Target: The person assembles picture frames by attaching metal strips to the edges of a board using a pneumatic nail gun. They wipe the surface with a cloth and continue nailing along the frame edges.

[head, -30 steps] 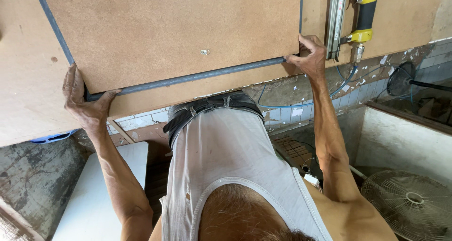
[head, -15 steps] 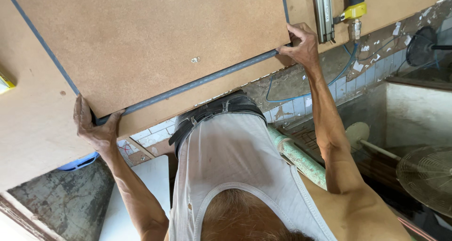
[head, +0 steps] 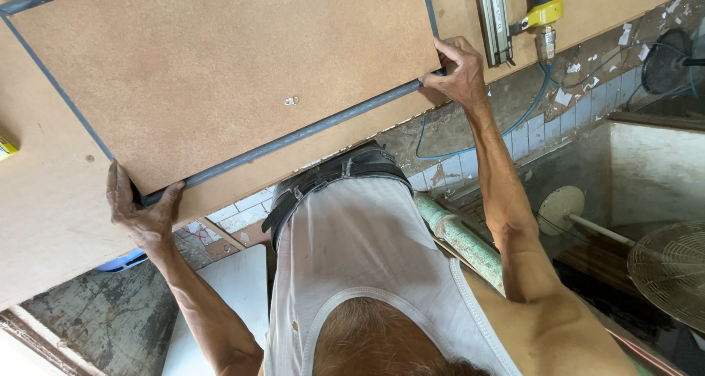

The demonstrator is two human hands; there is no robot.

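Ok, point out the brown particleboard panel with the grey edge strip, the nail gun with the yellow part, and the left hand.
brown particleboard panel with grey edge strip (head: 220, 75), head view, bare face near its middle
nail gun with yellow part (head: 543, 12), head view, yellow collar
left hand (head: 139, 214), head view, back of hand

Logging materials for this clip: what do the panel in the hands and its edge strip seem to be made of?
Panel: likely particleboard or fibreboard; flat, matt tan, finely speckled, no grain. Edge strip: smooth grey-blue band, probably plastic edging. Left hand and right hand grip its corners.
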